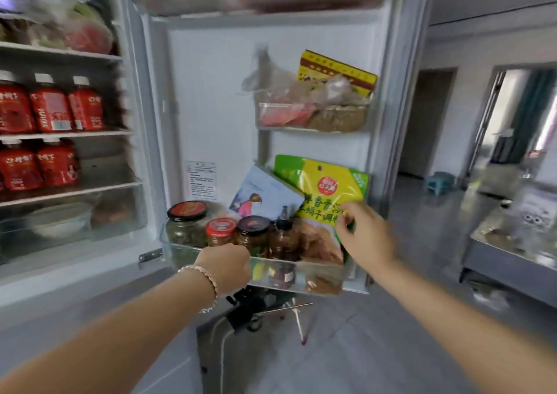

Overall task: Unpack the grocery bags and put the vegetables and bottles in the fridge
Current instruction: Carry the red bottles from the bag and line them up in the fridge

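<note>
The fridge stands open. Red juice bottles (51,107) fill its middle shelves and bagged vegetables (78,28) lie on the top shelf. The lower door bin (301,276) holds several jars (187,221), a small brown bottle (283,236), a blue packet (265,194) and a yellow-green seasoning packet (328,191). My right hand (361,233) pinches the right edge of that seasoning packet. My left hand (226,268) is curled into a fist at the bin's front rim, in front of the jars. Its fingers are hidden, so what it holds is unclear.
An upper door bin (310,116) holds bagged food and a yellow box. A clear drawer (60,221) with a white bowl sits low in the fridge. A dark stand (250,309) is on the floor under the door. A metal counter (512,242) stands right.
</note>
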Demonstrator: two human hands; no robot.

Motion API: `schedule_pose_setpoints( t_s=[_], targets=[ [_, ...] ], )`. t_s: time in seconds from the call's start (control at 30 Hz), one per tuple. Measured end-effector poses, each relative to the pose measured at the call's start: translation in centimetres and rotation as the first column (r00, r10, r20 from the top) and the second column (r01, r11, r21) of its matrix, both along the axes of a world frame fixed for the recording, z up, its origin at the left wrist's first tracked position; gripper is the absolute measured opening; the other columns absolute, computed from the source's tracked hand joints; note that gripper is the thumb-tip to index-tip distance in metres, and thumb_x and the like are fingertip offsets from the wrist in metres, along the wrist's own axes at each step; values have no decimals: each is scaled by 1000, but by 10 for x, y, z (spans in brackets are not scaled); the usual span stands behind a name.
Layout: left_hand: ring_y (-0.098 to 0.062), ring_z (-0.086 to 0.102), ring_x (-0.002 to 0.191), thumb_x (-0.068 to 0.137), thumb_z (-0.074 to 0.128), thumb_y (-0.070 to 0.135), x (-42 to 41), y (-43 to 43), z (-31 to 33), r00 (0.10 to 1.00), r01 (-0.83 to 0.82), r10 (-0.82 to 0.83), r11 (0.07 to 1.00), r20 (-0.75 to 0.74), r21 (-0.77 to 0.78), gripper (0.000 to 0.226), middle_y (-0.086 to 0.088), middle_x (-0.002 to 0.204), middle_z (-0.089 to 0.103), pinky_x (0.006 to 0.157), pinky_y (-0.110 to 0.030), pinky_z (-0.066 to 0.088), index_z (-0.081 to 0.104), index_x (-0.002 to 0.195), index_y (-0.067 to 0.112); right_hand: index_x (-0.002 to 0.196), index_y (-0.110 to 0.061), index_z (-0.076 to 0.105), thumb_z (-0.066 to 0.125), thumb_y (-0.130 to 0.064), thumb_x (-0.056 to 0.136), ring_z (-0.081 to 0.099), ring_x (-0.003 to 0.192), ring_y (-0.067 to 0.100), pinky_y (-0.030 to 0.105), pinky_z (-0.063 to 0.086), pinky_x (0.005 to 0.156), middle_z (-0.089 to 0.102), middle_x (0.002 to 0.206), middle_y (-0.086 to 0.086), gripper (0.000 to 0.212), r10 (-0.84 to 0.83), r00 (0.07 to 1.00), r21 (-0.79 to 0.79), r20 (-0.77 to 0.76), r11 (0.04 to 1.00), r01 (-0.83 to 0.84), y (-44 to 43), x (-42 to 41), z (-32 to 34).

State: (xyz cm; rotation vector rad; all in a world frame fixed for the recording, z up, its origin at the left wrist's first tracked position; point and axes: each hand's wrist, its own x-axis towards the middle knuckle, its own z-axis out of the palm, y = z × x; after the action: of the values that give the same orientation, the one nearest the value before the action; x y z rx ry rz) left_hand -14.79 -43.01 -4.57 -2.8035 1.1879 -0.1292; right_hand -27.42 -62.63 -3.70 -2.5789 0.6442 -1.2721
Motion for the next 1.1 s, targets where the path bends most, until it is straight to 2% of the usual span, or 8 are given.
schedule_pose_setpoints(
  t_s=[0.13,0.3,0.53,0.67,0.77,0.87,0.97,1.1],
  targets=[
    [-24,60,104,94,38,27,-26,-50,-10,997,-62,61,998,46,17,27,-2,110,63,74,-29,43,60,104,15,129,-5,47,62,-12,84,56,104,38,42,47,83,46,124,18,49,-136,990,235,37,964,123,-75,-23,-5],
    [-24,59,104,96,36,16,-50,-68,-18,980,-162,150,983,131,86,27,-1,105,61,75,-32,46,59,108,13,151,-13,1,61,-18,88,33,137,29,32,32,105,23,154,10,87,178,979,634,-101,770,-74,-121,-14,0],
    [-17,60,101,94,37,30,-58,-7,-23,889,-458,455,876,-52,-154,25,6,110,64,87,-29,47,60,101,26,138,-10,33,66,-23,76,51,116,28,40,44,97,49,132,8,72,268,963,758,36,620,-201,-133,-12,0],
    [-21,57,89,91,38,26,-75,21,-29,805,-591,584,778,-101,-211,22,0,102,64,77,-27,44,58,85,21,98,-9,48,53,-31,91,52,77,20,29,38,60,51,79,-2,23,278,960,580,38,776,-248,-110,-47,2],
    [-23,58,92,91,40,24,-89,40,-30,738,-668,668,706,-92,-235,23,-1,104,63,77,-26,43,61,94,17,74,-14,44,48,-36,94,49,64,18,31,36,57,46,63,-4,30,394,915,435,88,811,-391,-79,-77,3],
    [-23,54,80,90,41,21,-103,61,-30,674,-723,731,624,-105,-296,20,-2,89,61,70,-24,41,58,81,17,95,-16,53,56,-36,90,58,86,17,26,44,70,61,90,-2,21,522,846,172,111,828,-534,-44,-90,2],
    [-24,56,73,88,44,21,-117,89,-29,610,-765,781,534,-138,-361,22,-4,79,62,64,-24,39,51,67,16,126,-14,39,57,-33,83,39,123,26,19,30,104,40,131,18,50,688,706,-304,169,717,-627,1,-87,10],
    [-24,62,73,87,45,23,-139,135,-28,536,-811,822,439,-191,-387,21,-2,76,65,66,-24,45,56,71,16,106,-13,62,59,-27,81,23,134,40,35,16,118,23,140,16,28,863,499,-617,75,433,-657,71,-64,16]
  ],
)
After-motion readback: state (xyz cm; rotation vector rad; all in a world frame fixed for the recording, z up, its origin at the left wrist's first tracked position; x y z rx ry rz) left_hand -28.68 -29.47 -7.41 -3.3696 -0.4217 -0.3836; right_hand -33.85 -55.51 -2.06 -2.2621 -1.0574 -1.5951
